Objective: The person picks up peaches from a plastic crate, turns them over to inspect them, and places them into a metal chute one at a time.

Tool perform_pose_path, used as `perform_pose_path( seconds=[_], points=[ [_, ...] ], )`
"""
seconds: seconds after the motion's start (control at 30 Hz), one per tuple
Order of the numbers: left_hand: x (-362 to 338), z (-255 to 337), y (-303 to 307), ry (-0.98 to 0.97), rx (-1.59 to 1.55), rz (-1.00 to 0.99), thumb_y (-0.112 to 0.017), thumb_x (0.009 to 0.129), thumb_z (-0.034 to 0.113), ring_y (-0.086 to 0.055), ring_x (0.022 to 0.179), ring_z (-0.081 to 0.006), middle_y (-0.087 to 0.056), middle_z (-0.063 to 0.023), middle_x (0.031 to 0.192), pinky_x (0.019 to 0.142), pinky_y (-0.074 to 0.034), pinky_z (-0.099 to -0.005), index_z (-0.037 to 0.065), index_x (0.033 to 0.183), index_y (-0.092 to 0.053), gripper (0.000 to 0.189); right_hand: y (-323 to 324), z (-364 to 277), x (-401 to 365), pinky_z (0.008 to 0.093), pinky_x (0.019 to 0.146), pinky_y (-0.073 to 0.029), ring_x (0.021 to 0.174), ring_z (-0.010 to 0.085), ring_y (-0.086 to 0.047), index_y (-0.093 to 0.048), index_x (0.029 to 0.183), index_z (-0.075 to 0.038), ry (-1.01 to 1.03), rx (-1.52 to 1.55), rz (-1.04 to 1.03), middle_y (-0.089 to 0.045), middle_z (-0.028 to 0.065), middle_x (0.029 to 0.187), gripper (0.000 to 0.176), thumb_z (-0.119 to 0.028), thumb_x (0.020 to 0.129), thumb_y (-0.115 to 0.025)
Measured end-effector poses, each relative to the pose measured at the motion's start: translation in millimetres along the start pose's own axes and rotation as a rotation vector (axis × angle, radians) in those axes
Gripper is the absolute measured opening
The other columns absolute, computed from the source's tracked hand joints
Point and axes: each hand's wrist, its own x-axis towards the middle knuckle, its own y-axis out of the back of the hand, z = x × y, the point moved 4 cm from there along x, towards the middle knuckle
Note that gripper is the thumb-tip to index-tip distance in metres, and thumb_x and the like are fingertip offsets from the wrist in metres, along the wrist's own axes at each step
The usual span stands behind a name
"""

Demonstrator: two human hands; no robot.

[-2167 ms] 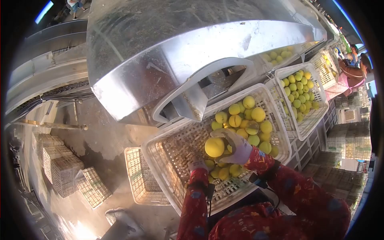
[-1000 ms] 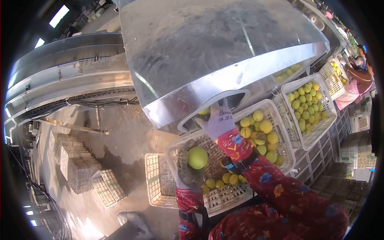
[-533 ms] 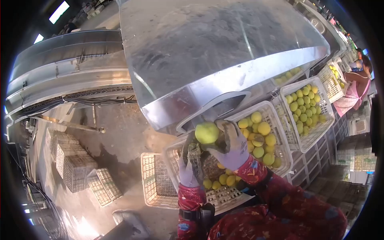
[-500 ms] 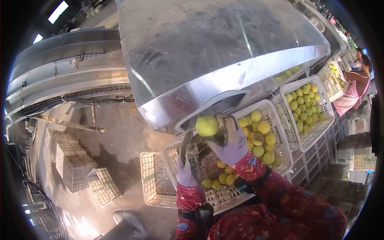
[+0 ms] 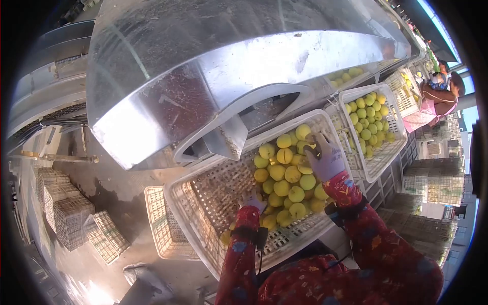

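The steel hood of the sorting machine point(image 5: 203, 61) fills the top of the view, and its chute mouth opens just above the white plastic crate point(image 5: 203, 203). That crate is the landmark. Its long axis runs left to right along the machine front, and the slatted floor of its left half is bare.

The pile of yellow-green round fruit point(image 5: 287, 175) is banked in the crate's right half. Beyond the crate's right end stands a second crate point(image 5: 384, 157), also holding fruit, and further that way a co-worker point(image 5: 437, 96) is bent over other crates.

The gloved right hand point(image 5: 325, 157) lies palm down on the pile at the crate's far right corner, fingers draped over the fruit. I cannot tell whether that grip closes on one. The gloved left hand point(image 5: 252, 201) is at the crate's near side, fingertips sunk among the fruit, its grip hidden.

Each fruit looks firm, light and smooth-skinned, likely to roll and bruise. It is best cupped in the palm around its widest part. Being nearly spherical, it has no real long axis, and the stem ends are too small to read.
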Motion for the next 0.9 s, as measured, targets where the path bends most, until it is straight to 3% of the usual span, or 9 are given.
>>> perform_pose_path(
  seconds=[0.1,0.23,0.3,0.33,0.4,0.5,0.63,0.77,0.9],
  points=[
    [-8,24,-9,-0.068,0.058,-0.073,-0.077,0.067,0.056,-0.049,0.127,-0.0401,-0.036,-0.0265,0.148,0.108,-0.041,-0.0428,0.015,0.147,-0.033,0.1,-40,46,22,0.0403,0.081,-0.051,0.093,0.0316,-0.064,-0.054,0.126,-0.004,-0.034,-0.297,-0.097,-0.064,0.0173,0.11,0.053,-0.033,0.084,-0.068],
    [31,8,-23,-0.183,0.1,-0.111,-0.075,0.074,0.044,-0.057,0.116,-0.0395,-0.05,-0.0228,0.136,0.104,-0.045,-0.0424,0.013,0.143,-0.038,0.085,-128,52,58,0.0435,0.093,-0.048,0.106,0.0371,-0.061,-0.05,0.13,0.002,-0.216,-0.376,-0.322,-0.063,0.0248,0.114,0.07,-0.046,0.081,-0.067],
    [50,-16,-30,-0.255,-0.057,-0.088,-0.074,0.079,0.033,-0.061,0.111,-0.0329,-0.061,-0.015,0.124,0.096,-0.05,-0.0436,0.011,0.137,-0.047,0.068,-146,43,57,0.0448,0.094,-0.047,0.106,0.0382,-0.061,-0.047,0.13,0.004,-0.27,-0.424,-0.175,-0.063,0.0265,0.111,0.076,-0.047,0.079,-0.068],
    [46,-35,-31,-0.279,-0.466,-0.115,-0.072,0.081,0.026,-0.062,0.109,-0.0315,-0.061,-0.0149,0.122,0.094,-0.052,-0.0429,0.01,0.137,-0.047,0.064,-148,43,53,0.0453,0.093,-0.047,0.105,0.0397,-0.061,-0.046,0.13,0.003,-0.231,-0.283,-0.229,-0.063,0.0258,0.112,0.077,-0.047,0.077,-0.07],
    [32,-67,-23,-0.314,-1.296,-0.155,-0.067,0.086,0.012,-0.063,0.105,-0.0287,-0.061,-0.0148,0.119,0.088,-0.056,-0.0414,0.008,0.138,-0.045,0.056,-135,36,42,0.0462,0.092,-0.048,0.104,0.0426,-0.06,-0.043,0.13,-0.001,-0.139,-0.008,-0.334,-0.061,0.0244,0.114,0.079,-0.048,0.073,-0.073],
    [-103,12,73,-0.317,-1.618,0.041,-0.072,0.085,0.016,-0.059,0.111,-0.0281,-0.057,-0.0157,0.123,0.092,-0.054,-0.0455,0.006,0.138,-0.044,0.06,-98,-13,0,0.0443,0.089,-0.049,0.103,0.04,-0.059,-0.051,0.123,-0.002,0.119,0.14,-0.174,-0.06,0.0172,0.114,0.074,-0.037,0.066,-0.082],
    [-155,49,104,-0.591,-1.755,0.187,-0.068,0.087,0.011,-0.057,0.115,-0.0299,-0.056,-0.0157,0.125,0.098,-0.05,-0.0486,0.0,0.141,-0.04,0.062,-40,-82,-41,0.0454,0.086,-0.051,0.096,0.0346,-0.065,-0.052,0.124,-0.003,0.348,0.325,-0.016,-0.066,0.0183,0.103,0.069,-0.025,0.067,-0.083],
    [-189,56,124,-0.723,-1.771,0.276,-0.061,0.09,0.005,-0.055,0.12,-0.0318,-0.053,-0.0179,0.13,0.103,-0.048,-0.0477,0.0,0.142,-0.038,0.057,-6,-102,-49,0.0339,0.075,-0.054,0.083,0.0245,-0.068,-0.052,0.127,-0.006,0.416,0.684,-0.151,-0.065,0.0116,0.108,0.062,-0.012,0.073,-0.081],
    [-205,60,140,-0.783,-1.805,0.364,-0.062,0.088,-0.001,-0.057,0.116,-0.0267,-0.055,-0.0166,0.129,0.099,-0.05,-0.0404,-0.001,0.141,-0.04,0.057,13,-126,-50,0.0353,0.076,-0.054,0.086,0.0264,-0.068,-0.052,0.123,-0.005,0.298,0.645,-0.07,-0.065,0.0114,0.106,0.063,-0.016,0.07,-0.084]
  ],
)
